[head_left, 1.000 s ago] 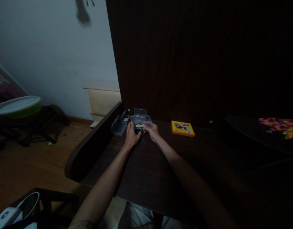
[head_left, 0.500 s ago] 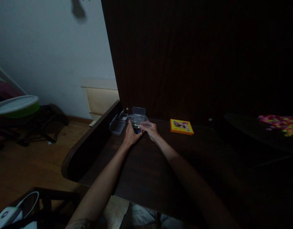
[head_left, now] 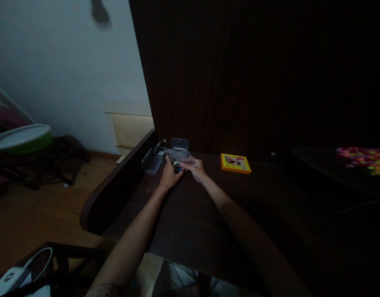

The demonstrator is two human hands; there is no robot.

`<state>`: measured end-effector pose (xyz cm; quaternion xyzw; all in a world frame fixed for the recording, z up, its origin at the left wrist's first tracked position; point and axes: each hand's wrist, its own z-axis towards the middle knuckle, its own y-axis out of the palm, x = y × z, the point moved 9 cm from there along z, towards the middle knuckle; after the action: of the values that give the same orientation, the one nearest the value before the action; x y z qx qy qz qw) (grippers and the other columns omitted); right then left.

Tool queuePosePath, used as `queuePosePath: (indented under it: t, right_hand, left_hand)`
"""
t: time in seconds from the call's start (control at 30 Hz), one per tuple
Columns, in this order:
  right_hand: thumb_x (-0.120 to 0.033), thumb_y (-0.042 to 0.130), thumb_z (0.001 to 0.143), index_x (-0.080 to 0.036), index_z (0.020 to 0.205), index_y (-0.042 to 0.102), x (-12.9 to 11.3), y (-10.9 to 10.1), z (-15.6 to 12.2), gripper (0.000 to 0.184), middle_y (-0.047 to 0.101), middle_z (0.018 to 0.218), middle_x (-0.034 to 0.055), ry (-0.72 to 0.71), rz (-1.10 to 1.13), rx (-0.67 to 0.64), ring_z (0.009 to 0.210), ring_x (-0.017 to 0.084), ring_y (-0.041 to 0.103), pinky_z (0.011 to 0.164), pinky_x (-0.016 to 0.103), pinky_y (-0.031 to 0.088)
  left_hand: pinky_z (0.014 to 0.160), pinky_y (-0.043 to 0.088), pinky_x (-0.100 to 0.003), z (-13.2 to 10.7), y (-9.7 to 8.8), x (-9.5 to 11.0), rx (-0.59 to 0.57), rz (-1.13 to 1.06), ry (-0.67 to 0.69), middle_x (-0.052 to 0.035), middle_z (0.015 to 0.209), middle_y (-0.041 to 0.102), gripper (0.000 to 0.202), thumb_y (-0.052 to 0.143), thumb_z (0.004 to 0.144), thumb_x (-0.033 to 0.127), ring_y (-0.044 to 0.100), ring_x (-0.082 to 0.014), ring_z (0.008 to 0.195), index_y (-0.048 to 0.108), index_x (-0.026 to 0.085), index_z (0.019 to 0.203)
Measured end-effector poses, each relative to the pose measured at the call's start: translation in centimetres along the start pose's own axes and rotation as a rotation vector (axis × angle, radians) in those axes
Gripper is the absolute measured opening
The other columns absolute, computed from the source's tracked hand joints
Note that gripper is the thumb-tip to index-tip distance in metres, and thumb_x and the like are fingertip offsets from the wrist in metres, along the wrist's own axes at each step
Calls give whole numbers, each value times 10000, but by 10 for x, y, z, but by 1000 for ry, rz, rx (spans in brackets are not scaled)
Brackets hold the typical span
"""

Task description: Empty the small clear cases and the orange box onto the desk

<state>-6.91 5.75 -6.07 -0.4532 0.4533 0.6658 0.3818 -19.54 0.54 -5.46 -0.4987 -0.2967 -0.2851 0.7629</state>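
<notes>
Toward the back left of the dark table, both hands grip a clear plastic bag (head_left: 178, 155) with small yellow, blue and dark pieces (head_left: 177, 167) at its near end. My left hand (head_left: 170, 174) is closed round its left side. From the right, my right hand (head_left: 194, 167) pinches the bag. What the pieces are is too small to tell. Just behind the bag stands the raised lid of a clear plastic case (head_left: 180, 144). Left of my hands lie an open clear case (head_left: 152, 165) and a smaller clear case (head_left: 159, 150).
A yellow box (head_left: 235, 163) lies on the dark table (head_left: 190, 222) to the right. The table has a raised left side panel (head_left: 116, 181) and a tall back panel (head_left: 239, 74). Colourful flowers (head_left: 364, 160) are at far right. A green basin (head_left: 23, 142) rests on a stool at left.
The bag has shifted and crumpled slightly between my hands, and the coloured pieces show a little differently. Both hands keep nearly the same place.
</notes>
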Motion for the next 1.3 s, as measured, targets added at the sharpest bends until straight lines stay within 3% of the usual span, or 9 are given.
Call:
queuePosePath:
  t: [0.23,0.5,0.6,0.83,0.97,1.13,1.3]
  right_hand:
    - [-442,893,446,-163,734,748,-1,2,-1,426,672,802,36,-21,-18,-35,613,137,581,511,259,445]
    - [-432,888,473,-169,736,764,-4,4,-3,391,577,768,8,-52,-32,-72,666,133,542,515,243,436]
    - [-441,892,456,-168,696,753,-6,6,-4,389,567,764,0,-44,-38,-85,678,131,542,526,238,437]
    - [-427,897,453,-186,712,769,-16,8,-5,376,589,742,-14,-90,-80,-106,756,142,571,713,277,481]
    - [-425,900,438,-185,713,772,-15,8,-4,388,598,733,-16,-74,-70,-114,752,145,578,703,272,485]
    - [-423,884,456,-180,787,788,-6,1,-3,421,655,800,31,-22,23,-27,680,151,581,509,242,435]
    - [-458,802,556,-173,866,778,0,-16,1,422,692,794,41,-47,40,136,588,121,551,485,246,433]
  left_hand:
    - [1076,407,-482,0,1,-6,25,16,-36,-305,1412,456,1012,711,720,338,467,-366,1332,145,9,1491]
    - [1011,456,-465,-4,-10,3,112,-40,-20,-200,1249,589,725,708,734,354,576,-315,1194,384,112,1336]
    - [988,469,-454,-7,-13,5,123,-34,-66,-205,1220,599,658,687,753,370,588,-312,1171,400,108,1284]
    - [976,481,-436,-13,-15,8,126,-47,-73,-197,1237,597,620,680,767,354,576,-300,1201,374,140,1262]
    - [980,483,-428,-13,-15,8,133,-57,-56,-195,1251,592,639,685,765,344,577,-293,1204,365,141,1281]
    - [1051,437,-453,-11,-15,10,144,-44,-14,-219,1338,540,785,705,739,332,532,-308,1263,308,112,1379]
    - [1133,352,-470,-8,-10,13,89,24,50,-218,1455,434,865,697,725,286,417,-314,1370,260,97,1447]
